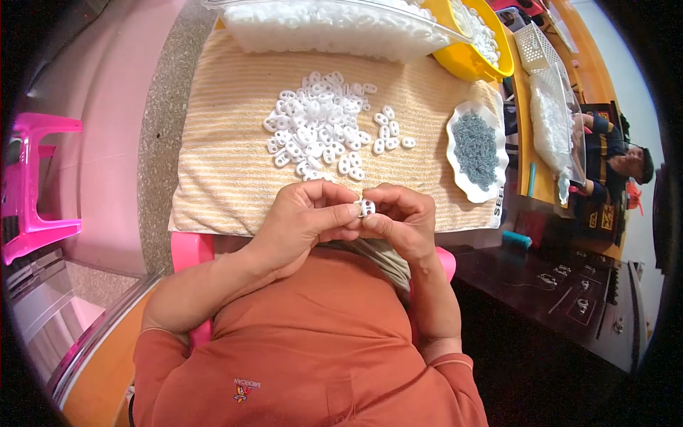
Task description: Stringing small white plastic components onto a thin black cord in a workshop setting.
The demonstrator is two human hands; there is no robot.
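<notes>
Close to my body, just past the near edge of the striped towel (235, 128), both hands meet at fingertip height. My left hand (302, 220) pinches one side of a small white cord lock (368, 207) with thumb and forefinger. My right hand (404, 217) grips its other side, and its dark holes show between the fingertips. Beyond the hands lies a loose pile of white two-hole cord lock pieces (316, 121). Several more pieces (385, 131) are set apart to its right. A scalloped white dish (478, 195) at the right holds small grey springs (475, 146).
At the far edge stand a clear box (455, 32) full of white pieces and a yellow basin (466, 65). Farther right, a person (605, 153) sits by another clear bin (551, 124). A pink stool (35, 235) stands at the left; a dark table (526, 267) is at the right.
</notes>
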